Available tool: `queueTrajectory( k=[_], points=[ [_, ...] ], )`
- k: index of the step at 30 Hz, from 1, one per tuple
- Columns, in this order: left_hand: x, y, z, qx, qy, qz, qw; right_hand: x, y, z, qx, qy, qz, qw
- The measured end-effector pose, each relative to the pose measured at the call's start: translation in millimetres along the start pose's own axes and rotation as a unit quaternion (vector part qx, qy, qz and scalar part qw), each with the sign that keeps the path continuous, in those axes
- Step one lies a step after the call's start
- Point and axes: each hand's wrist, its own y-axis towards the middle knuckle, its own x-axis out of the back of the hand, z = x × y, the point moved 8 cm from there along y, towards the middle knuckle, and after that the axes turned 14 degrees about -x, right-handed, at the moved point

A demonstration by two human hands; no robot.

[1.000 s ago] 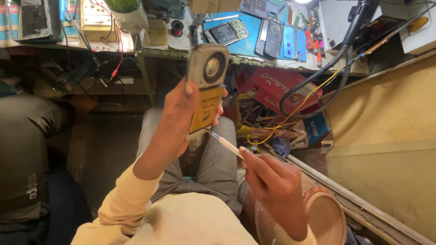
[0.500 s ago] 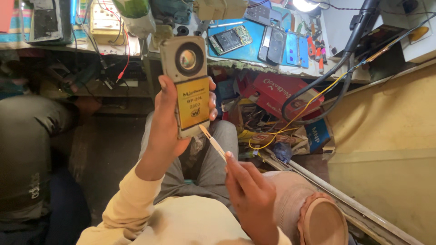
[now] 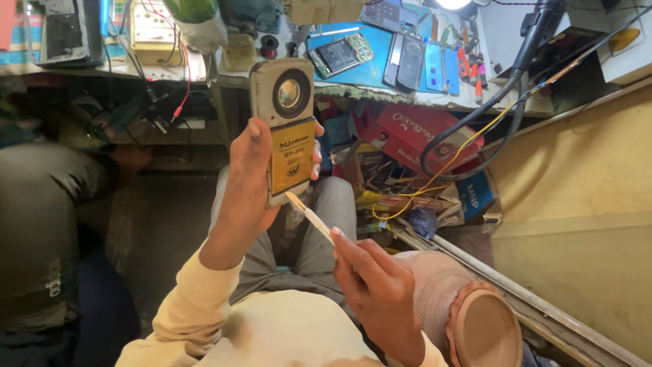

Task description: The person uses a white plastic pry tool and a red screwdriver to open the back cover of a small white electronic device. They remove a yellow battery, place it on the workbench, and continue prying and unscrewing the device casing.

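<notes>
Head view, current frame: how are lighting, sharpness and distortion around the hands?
Head view: a bright lamp blows out at the top edge; the phone in the left hand and the thin tool in the right hand are sharp; under the workbench it is dim; wide-angle bending shows at the edges.

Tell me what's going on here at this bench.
A seated person holds an opened phone, its back off and a yellow battery showing, upright in the left hand. The right hand holds a thin pale pry tool, its tip at the phone's lower edge. Behind is a cluttered workbench with more phones.
</notes>
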Motion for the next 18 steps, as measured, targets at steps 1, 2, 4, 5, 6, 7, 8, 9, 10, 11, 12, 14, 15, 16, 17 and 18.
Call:
queueTrajectory(
  k=[1, 2, 4, 5, 6, 7, 8, 9, 10, 11, 12, 14, 15, 16, 17, 18],
  points=[
    [0.1, -0.3, -0.2, -0.001, 0.005, 0.001, 1.000, 0.3, 0.4, -0.1, -0.005, 0.000, 0.002, 1.000],
    [0.7, -0.4, -0.9, -0.003, 0.009, 0.002, 1.000, 0.4, 0.8, -1.3, -0.016, -0.002, 0.003, 1.000],
    [0.6, -0.7, -2.1, -0.008, 0.028, 0.009, 1.000, 1.3, 1.6, -4.4, -0.037, -0.004, 0.002, 0.999],
    [0.0, -0.7, -2.5, -0.013, 0.043, 0.015, 0.999, 2.0, 1.5, -4.9, -0.039, 0.002, 0.001, 0.999],
    [-0.4, -0.5, -3.2, -0.018, 0.056, 0.021, 0.998, 2.2, 1.3, -5.5, -0.042, 0.008, 0.000, 0.999],
    [-0.6, -1.2, -3.4, -0.018, 0.059, 0.022, 0.998, 2.0, 0.7, -6.4, -0.046, 0.014, 0.000, 0.999],
    [-0.8, -1.9, -3.8, -0.019, 0.061, 0.024, 0.998, 1.8, -0.1, -7.0, -0.050, 0.020, -0.003, 0.999],
    [-1.1, -2.2, -3.9, -0.020, 0.064, 0.025, 0.997, 1.4, -1.2, -7.7, -0.052, 0.026, -0.006, 0.998],
    [-1.2, -2.3, -4.1, -0.021, 0.060, 0.025, 0.998, 0.6, -2.3, -8.0, -0.054, 0.032, -0.010, 0.998],
    [-1.6, -2.7, -4.1, -0.021, 0.057, 0.026, 0.998, -0.3, -3.8, -8.4, -0.054, 0.038, -0.012, 0.998],
    [-1.8, -3.1, -4.1, -0.022, 0.053, 0.025, 0.998, -1.5, -5.3, -8.7, -0.054, 0.043, -0.014, 0.997],
    [-1.6, -2.5, -1.2, -0.014, 0.031, 0.016, 0.999, -3.8, -8.4, -10.9, -0.055, 0.044, -0.023, 0.997],
    [-1.7, -2.9, 0.1, -0.009, 0.019, 0.012, 1.000, -4.9, -10.1, -12.6, -0.055, 0.038, -0.030, 0.997],
    [-1.4, -4.0, 1.0, -0.003, 0.013, 0.005, 1.000, -6.3, -11.9, -14.5, -0.056, 0.033, -0.038, 0.997],
    [-1.2, -5.5, 1.8, 0.002, 0.007, 0.000, 1.000, -7.3, -13.9, -16.5, -0.056, 0.033, -0.049, 0.997],
    [-0.4, -6.6, 2.0, 0.007, 0.002, -0.006, 1.000, -9.3, -16.1, -18.4, -0.055, 0.032, -0.060, 0.996]
  ],
)
